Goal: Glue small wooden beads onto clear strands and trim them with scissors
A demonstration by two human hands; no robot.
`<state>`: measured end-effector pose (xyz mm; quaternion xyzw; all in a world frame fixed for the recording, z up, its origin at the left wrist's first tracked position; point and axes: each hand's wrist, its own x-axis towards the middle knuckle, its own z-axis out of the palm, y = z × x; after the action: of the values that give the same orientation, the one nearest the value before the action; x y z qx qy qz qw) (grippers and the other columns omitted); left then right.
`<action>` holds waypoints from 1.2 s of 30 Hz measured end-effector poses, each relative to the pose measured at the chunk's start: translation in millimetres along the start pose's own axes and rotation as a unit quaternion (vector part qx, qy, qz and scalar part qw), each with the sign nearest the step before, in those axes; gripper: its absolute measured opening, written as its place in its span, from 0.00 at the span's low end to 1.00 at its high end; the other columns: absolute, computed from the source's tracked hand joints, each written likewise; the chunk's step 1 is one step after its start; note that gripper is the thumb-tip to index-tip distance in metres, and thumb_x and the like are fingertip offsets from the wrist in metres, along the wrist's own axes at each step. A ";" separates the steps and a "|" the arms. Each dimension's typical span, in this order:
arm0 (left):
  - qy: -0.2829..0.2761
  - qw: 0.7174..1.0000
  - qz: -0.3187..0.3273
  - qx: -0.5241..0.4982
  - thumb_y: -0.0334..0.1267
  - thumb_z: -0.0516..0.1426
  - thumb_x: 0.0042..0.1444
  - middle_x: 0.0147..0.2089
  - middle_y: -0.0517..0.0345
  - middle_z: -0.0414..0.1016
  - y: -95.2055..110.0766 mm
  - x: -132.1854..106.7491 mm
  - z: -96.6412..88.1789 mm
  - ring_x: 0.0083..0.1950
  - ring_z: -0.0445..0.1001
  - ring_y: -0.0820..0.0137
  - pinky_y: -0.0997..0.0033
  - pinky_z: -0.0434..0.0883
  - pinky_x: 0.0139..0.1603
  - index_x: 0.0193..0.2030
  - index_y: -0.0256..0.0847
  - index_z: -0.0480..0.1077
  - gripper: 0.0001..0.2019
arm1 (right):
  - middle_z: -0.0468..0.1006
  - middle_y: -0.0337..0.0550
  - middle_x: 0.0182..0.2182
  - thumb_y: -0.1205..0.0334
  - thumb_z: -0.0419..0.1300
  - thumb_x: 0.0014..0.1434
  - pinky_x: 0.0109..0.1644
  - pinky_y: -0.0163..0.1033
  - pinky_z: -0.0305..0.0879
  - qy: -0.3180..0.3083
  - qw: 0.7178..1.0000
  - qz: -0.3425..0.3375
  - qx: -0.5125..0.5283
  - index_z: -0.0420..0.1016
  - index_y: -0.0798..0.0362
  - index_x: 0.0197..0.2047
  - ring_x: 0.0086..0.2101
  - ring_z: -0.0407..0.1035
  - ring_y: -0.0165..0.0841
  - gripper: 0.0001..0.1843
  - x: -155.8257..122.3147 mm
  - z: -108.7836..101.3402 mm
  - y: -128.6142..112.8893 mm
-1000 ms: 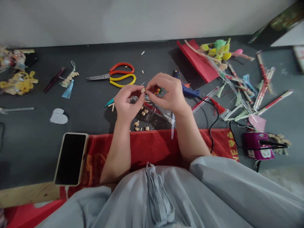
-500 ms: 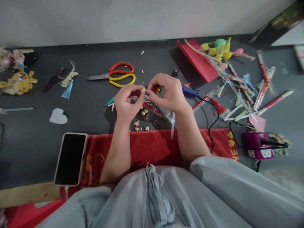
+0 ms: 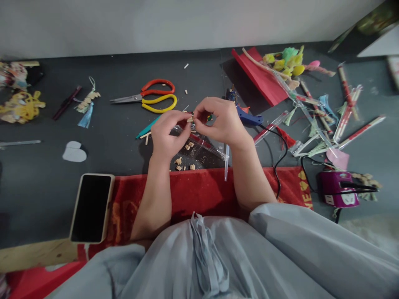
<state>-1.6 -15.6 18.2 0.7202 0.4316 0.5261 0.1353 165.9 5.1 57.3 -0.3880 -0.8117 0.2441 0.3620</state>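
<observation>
My left hand (image 3: pixel 171 133) pinches a small pale wooden piece (image 3: pixel 190 120) between thumb and fingertips. My right hand (image 3: pixel 220 120) meets it there, its thumb and forefinger pinched on the same piece, whose far side the fingers cover. Below the hands lie several little wooden bits (image 3: pixel 189 145) and pale crumbs on the dark table. A clear plastic sleeve with red (image 3: pixel 205 144) stretches under my right hand. A teal pen (image 3: pixel 146 128) pokes out beside my left hand. Behind my right hand is a blue glue gun (image 3: pixel 250 118) with a black cord.
Scissors (image 3: pixel 158 98) with red and yellow handles lie beyond my left hand. A phone (image 3: pixel 92 207) sits at the near left beside a red towel (image 3: pixel 199 191). Wrapped sticks and tassels (image 3: pixel 324 112), a red paper (image 3: pixel 262 77) and a purple box (image 3: pixel 339 189) are at the right.
Both hands stay together at nearly the same spot. The wooden piece between the fingertips appears turned slightly. The whole view has shifted a little.
</observation>
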 end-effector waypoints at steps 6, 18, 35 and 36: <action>-0.005 1.000 0.001 -0.027 0.35 0.58 0.57 0.38 0.58 0.79 1.0 0.1 0.2 0.40 0.77 0.73 0.70 0.75 0.43 0.39 0.42 0.74 0.05 | 0.70 0.37 0.25 0.68 0.56 0.50 0.33 0.37 0.61 -0.011 1.000 0.009 -0.015 0.65 0.52 0.28 0.28 0.64 0.27 0.03 0.2 1.1 0.2; 0.002 0.998 -0.029 -0.048 0.36 0.59 0.57 0.39 0.57 0.79 4.0 0.7 3.6 0.40 0.77 0.74 0.73 0.77 0.42 0.39 0.42 0.74 0.05 | 0.68 0.36 0.24 0.69 0.55 0.49 0.33 0.37 0.59 0.015 1.000 -0.001 -0.019 0.62 0.51 0.28 0.28 0.62 0.27 0.05 -0.3 2.8 0.7; 0.030 0.994 -0.072 -0.077 0.43 0.59 0.57 0.38 0.59 0.78 2.3 -0.8 3.9 0.37 0.77 0.75 0.74 0.77 0.38 0.39 0.43 0.72 0.07 | 0.69 0.37 0.27 0.67 0.55 0.54 0.34 0.36 0.66 0.084 0.996 0.025 0.033 0.66 0.51 0.31 0.28 0.64 0.26 0.02 -4.0 -6.3 9.5; 0.028 0.994 -0.074 -0.076 0.43 0.59 0.57 0.38 0.59 0.78 2.4 -0.7 4.2 0.38 0.77 0.75 0.74 0.77 0.38 0.39 0.43 0.72 0.07 | 0.69 0.37 0.27 0.67 0.55 0.54 0.34 0.36 0.66 0.072 0.997 0.025 0.033 0.66 0.52 0.31 0.28 0.64 0.26 0.02 -3.6 -5.9 7.3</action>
<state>3.2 -16.4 17.6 0.6589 0.4457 0.5661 0.2161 175.3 7.1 54.7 -0.4126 -0.7649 0.2512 0.4260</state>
